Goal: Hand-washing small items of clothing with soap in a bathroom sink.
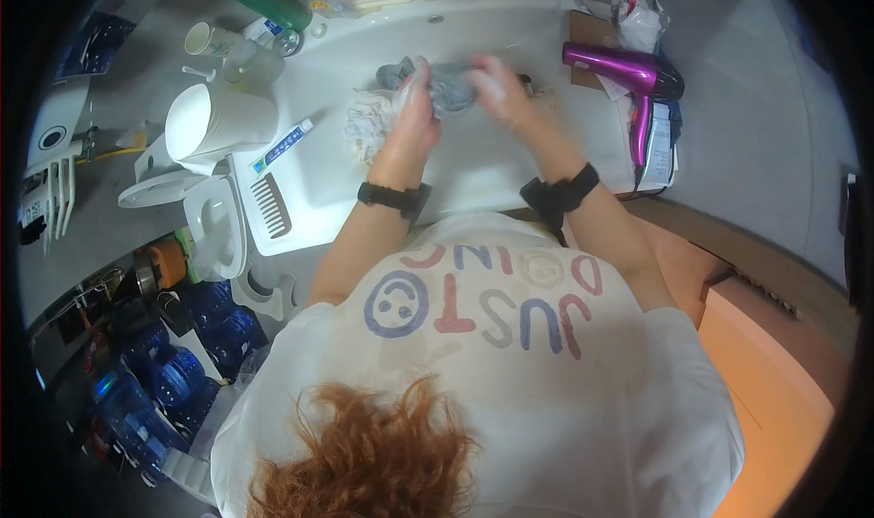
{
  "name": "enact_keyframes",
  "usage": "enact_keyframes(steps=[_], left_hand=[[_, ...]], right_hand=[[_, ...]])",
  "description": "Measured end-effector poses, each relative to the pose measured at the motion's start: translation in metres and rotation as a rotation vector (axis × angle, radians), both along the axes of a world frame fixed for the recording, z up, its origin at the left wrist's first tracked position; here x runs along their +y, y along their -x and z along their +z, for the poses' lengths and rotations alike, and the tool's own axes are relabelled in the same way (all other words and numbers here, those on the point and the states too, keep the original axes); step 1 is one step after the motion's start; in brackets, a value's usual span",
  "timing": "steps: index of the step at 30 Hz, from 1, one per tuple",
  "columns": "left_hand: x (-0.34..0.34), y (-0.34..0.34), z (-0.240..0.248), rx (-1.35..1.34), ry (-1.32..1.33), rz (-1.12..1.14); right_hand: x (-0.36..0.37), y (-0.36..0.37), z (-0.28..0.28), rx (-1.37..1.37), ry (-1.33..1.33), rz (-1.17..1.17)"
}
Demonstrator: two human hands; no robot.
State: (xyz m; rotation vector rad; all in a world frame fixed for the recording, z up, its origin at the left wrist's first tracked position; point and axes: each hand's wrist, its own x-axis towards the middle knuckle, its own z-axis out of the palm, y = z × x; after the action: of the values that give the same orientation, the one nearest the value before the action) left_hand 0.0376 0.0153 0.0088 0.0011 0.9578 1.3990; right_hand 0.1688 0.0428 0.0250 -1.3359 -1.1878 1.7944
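Over the basin of a white sink [510, 167], a wet grey cloth [451, 92], possibly a sock, is bunched between both my hands. My left hand [416, 116] is closed on its left part, and a grey end sticks up beyond the fingers. Soap suds whiten that hand. On the cloth's right side, my right hand [499, 92] has its fingers curled against it, somewhat smeared by motion. A crumpled white cloth [366, 122] lies in the basin just left of my left hand. Something small and dark shows beside my right hand, too covered to name.
A toothpaste tube [282, 147] and brown comb [270, 206] lie on the sink's left ledge, near a white bucket [187, 122] and clear cup [250, 65]. A green bottle [269, 1] lies behind. At right rests a purple hair dryer [619, 70]. A toilet [217, 222] stands lower left.
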Motion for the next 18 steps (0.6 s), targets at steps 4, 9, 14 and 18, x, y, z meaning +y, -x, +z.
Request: enact_keyframes(steps=[4,9,14,18], left_hand=[[0.0,0.007,-0.043,-0.508,-0.508,-0.247],[-0.002,-0.021,-0.029,0.036,0.04,-0.147],[-0.01,-0.008,-0.028,-0.143,0.018,-0.121],[0.001,0.002,-0.025,0.061,0.078,-0.175]], right_hand=[[0.0,0.027,0.006,-0.749,-0.939,0.234],[0.018,0.024,-0.027,-0.963,-0.925,0.431],[0.004,0.033,0.018,-1.057,-0.859,0.577],[0.005,0.039,0.02,-1.037,-0.901,0.569]])
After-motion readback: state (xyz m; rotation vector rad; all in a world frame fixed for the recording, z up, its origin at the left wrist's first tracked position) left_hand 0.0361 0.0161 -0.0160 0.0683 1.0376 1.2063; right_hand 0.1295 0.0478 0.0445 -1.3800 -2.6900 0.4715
